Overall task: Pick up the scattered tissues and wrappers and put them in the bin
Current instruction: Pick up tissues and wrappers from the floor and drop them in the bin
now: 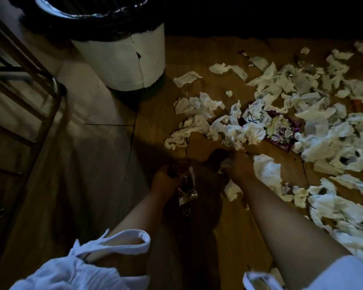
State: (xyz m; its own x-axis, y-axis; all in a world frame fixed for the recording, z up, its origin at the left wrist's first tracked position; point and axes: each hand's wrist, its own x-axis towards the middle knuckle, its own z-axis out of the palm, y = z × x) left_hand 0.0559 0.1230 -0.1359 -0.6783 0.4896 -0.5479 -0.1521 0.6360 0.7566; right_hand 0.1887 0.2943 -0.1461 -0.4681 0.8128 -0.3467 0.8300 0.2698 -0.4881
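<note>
A white bin (122,59) with a black liner stands at the upper left on the floor. My left hand (164,181) grips a crinkled silvery wrapper (186,189) low over the floor. My right hand (238,167) is curled round a white tissue (226,163) just right of it. Several crumpled white tissues (199,109) lie scattered across the wooden floor to the right, with a purple wrapper (279,128) among them. More tissue (267,170) lies beside my right wrist.
A metal chair frame (40,95) stands at the left over pale floor tiles (92,126). The wooden floor (228,227) runs under my arms. The scene is dim, and the far background is dark.
</note>
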